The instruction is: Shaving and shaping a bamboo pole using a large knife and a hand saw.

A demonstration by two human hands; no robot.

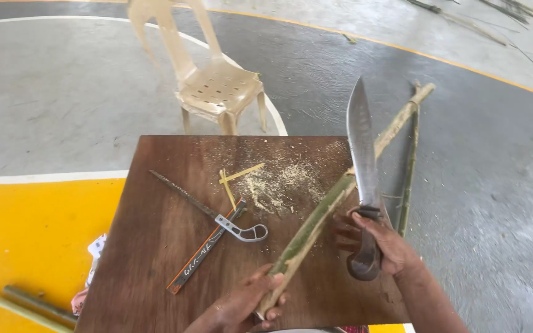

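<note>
My left hand [251, 302] grips the near end of a long green bamboo stick [331, 200] that runs diagonally up and right across the brown wooden table [155, 246] and past its far right edge. My right hand [380, 243] holds a large machete [361, 145] by its dark handle. The grey blade points up and away, crossing just over the stick's middle. A second, thinner bamboo stick [409, 166] lies beside the first, off the table's right side.
On the table lie a small hand saw [211, 213] with a grey handle, a dark flat ruler-like strip [205, 250], yellow bamboo slivers [232, 180] and sawdust [279, 182]. A beige plastic chair [208, 80] stands behind. More bamboo [26, 305] lies on the yellow floor at lower left.
</note>
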